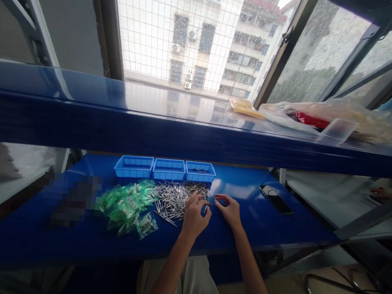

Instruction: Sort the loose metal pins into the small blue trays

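Note:
My left hand is at the right edge of a pile of silvery metal pins, thumb and fingers curled around a small dark piece. Just right of it, my right hand has its thumb and forefinger brought close together near a thin item too small to make out. Darker pins lie at the back of the pile. To the left is a heap of green plastic bags with pins inside, and a clear bag of pins lies at its front.
Three blue trays stand behind the pile; the right tray holds a few dark pieces. A black phone lies on the right of the blue table. A blue shelf with plastic bags crosses above.

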Demonstrator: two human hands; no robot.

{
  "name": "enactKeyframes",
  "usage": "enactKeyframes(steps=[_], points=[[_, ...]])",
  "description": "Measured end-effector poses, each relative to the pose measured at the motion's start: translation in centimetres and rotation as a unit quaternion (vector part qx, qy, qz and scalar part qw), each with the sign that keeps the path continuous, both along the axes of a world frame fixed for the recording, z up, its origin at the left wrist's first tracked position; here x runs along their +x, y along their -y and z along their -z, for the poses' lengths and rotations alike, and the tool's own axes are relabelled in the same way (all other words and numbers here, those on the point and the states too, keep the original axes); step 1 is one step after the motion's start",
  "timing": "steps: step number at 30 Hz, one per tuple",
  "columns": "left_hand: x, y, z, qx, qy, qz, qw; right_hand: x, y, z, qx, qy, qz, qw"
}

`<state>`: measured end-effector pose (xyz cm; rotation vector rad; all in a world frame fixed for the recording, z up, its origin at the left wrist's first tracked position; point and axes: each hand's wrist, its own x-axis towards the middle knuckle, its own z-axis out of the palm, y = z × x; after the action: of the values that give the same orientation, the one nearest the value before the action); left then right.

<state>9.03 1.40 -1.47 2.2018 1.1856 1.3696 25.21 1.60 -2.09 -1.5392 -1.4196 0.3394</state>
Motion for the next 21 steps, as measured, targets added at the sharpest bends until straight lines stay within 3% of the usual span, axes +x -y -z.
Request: enactKeyframes(steps=[13, 21], points=[[-0.2, -0.5, 0.1, -0.003, 0.046, -0.002, 0.999, -3.6, 2.3, 0.0, 0.026, -0.181, -0.052, 0.982], [-0.5, -0.6, -0.3, -0.017, 0.091, 0.047, 0.995, -3.9, 2.5, 0.1, 0.002, -0.185, -0.106, 0.977]])
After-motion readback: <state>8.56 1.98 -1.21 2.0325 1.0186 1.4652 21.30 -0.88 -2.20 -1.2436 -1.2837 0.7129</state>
